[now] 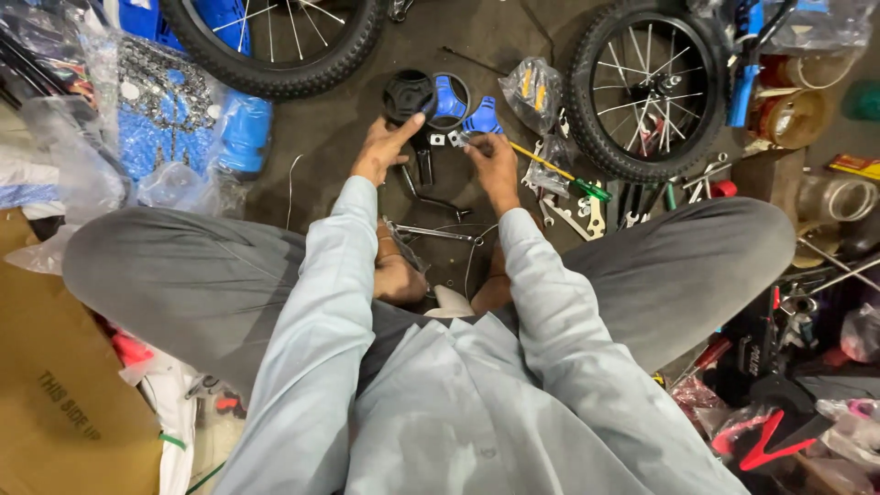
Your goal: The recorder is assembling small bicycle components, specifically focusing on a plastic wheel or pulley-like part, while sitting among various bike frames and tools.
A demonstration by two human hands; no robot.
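1. Pale blue shirt sleeves [513,367] fill the near foreground, with grey trousers [183,284] spread to either side: a person sits cross-legged on the floor, arms stretched forward so the work lies within easy reach between the knees.

2. Just past the crossed feet, a bent metal rod [435,233] lies across the gap, close to the body.

3. Left hand [383,147] reaches forward, fingers half curled, the fingertips resting on a small black wheel [408,95], apparently steadying it flat on the floor.

4. Right hand [493,158] is closed narrowly, pinching a small metal part [460,138] between thumb and fingers; what kind of part it is cannot be told at this size.

5. Blue plastic pieces [463,108] sit just beyond both hands, touching or nearly touching the black wheel, grouped as if laid out for fitting.

6. To the right, a screwdriver with a green handle [573,180] and several spanners [587,218] lie loose beside the right knee, handles towards the worker.

7. Farther out, two spoked bicycle wheels [646,87] with knobbly tyres rest on the dark, stained concrete floor [321,147].

8. Around the edges, clear plastic bags [137,110], brown cardboard [55,385], rolls of tape [793,115] and red-and-black tools [765,440] crowd a cluttered workshop.
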